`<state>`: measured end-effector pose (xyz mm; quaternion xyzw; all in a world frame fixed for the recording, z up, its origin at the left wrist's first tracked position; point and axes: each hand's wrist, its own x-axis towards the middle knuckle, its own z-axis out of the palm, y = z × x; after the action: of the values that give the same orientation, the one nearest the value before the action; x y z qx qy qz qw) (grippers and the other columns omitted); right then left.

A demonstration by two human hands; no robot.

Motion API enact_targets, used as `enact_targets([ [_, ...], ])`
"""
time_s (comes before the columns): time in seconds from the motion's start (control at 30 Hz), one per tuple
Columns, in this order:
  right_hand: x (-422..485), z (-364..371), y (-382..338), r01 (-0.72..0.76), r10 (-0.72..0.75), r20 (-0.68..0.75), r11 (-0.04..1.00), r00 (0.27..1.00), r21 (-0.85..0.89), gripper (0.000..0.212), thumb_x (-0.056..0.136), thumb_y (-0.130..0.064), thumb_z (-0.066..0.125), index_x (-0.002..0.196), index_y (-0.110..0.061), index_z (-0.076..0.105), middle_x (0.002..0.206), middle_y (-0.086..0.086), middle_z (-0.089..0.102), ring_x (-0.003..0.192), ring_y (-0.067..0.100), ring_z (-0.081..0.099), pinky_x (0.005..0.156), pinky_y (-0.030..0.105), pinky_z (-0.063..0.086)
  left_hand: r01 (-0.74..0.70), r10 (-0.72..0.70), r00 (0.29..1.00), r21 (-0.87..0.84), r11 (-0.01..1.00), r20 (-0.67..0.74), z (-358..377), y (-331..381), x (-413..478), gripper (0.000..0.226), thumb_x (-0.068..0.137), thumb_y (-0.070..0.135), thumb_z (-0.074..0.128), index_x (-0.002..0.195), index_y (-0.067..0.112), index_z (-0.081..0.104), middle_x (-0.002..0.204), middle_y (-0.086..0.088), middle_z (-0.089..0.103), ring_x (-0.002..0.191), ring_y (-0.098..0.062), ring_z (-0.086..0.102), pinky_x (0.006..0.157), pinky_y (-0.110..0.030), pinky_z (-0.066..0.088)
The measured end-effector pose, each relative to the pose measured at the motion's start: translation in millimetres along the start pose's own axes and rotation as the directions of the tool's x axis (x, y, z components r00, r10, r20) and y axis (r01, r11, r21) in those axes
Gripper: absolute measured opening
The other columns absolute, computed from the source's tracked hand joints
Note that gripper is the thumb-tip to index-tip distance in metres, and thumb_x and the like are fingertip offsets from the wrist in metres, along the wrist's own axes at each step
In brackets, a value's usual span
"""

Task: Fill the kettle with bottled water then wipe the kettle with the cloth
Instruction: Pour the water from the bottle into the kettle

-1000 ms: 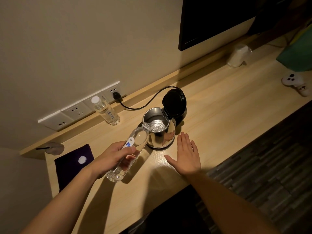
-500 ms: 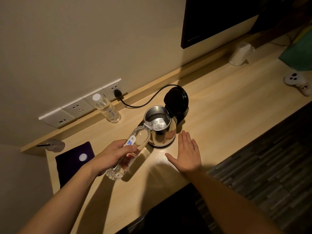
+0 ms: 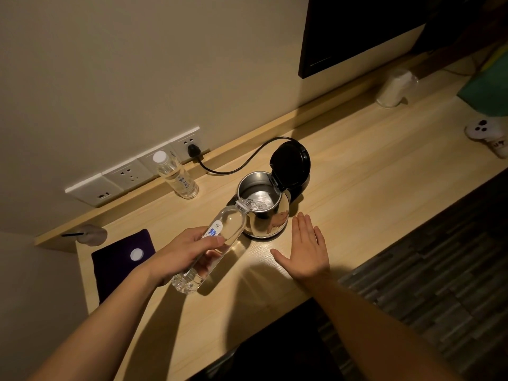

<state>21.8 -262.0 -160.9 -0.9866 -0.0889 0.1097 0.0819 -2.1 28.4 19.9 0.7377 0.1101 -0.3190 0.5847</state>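
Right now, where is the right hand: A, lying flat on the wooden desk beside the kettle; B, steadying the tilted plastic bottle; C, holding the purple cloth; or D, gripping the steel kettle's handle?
A: the right hand lies open, palm down, on the light wooden desk next to the shiny steel kettle, holding nothing.

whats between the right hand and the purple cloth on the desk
In the head view, the left hand and its tilted bottle fill that stretch between the right hand and the purple cloth, above bare desk.
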Motion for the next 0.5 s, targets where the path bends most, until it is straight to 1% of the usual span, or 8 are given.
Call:
enact_targets([
  [0.17, 0.1, 0.1, 0.0, -0.001, 0.001, -0.007, 1.000, 1.000, -0.001, 0.111, 0.088, -0.087, 0.028, 0.165, -0.009, 0.013, 0.174, 0.010, 0.009, 0.161, 0.023, 0.003, 0.129, 0.044, 0.012, 0.015, -0.015, 1.000, -0.002, 1.000, 0.005, -1.4, 0.5, -0.5, 0.084, 0.060, 0.077, 0.077, 0.102, 0.005, 0.066, 0.098, -0.035, 0.067, 0.079, -0.039, 0.066, 0.075, -0.047, 0.053],
  [0.3, 0.0, -0.6, -0.2, 0.000, 0.000, 0.007, 1.000, 1.000, -0.009, 0.110, 0.088, -0.087, 0.026, 0.165, -0.010, 0.009, 0.174, 0.009, 0.004, 0.161, 0.022, -0.002, 0.130, 0.044, 0.009, 0.017, -0.017, 1.000, -0.013, 1.000, 0.007, -2.1, 0.5, 0.0, 0.077, 0.062, 0.075, 0.077, 0.100, 0.008, 0.067, 0.098, -0.035, 0.067, 0.078, -0.039, 0.065, 0.072, -0.045, 0.053],
  [0.43, 0.3, -1.0, 0.2, 0.006, -0.006, 0.004, 1.000, 1.000, -0.002, 0.110, 0.088, -0.087, 0.026, 0.165, -0.009, 0.010, 0.174, 0.009, 0.005, 0.161, 0.022, 0.000, 0.129, 0.043, 0.010, 0.016, -0.016, 1.000, 0.011, 1.000, 0.018, -2.2, 2.1, 0.7, 0.087, 0.060, 0.077, 0.077, 0.104, 0.003, 0.066, 0.097, -0.034, 0.067, 0.077, -0.038, 0.066, 0.070, -0.042, 0.054],
  [0.5, 0.4, -0.2, 0.4, 0.003, -0.003, -0.002, 1.000, 1.000, -0.004, 0.110, 0.088, -0.087, 0.026, 0.165, -0.009, 0.012, 0.174, 0.010, 0.008, 0.161, 0.023, 0.002, 0.129, 0.044, 0.011, 0.020, -0.020, 1.000, 0.016, 1.000, 0.021, -2.3, 3.0, 0.5, 0.088, 0.060, 0.077, 0.077, 0.105, 0.002, 0.066, 0.096, -0.031, 0.069, 0.078, -0.039, 0.066, 0.072, -0.044, 0.054],
])
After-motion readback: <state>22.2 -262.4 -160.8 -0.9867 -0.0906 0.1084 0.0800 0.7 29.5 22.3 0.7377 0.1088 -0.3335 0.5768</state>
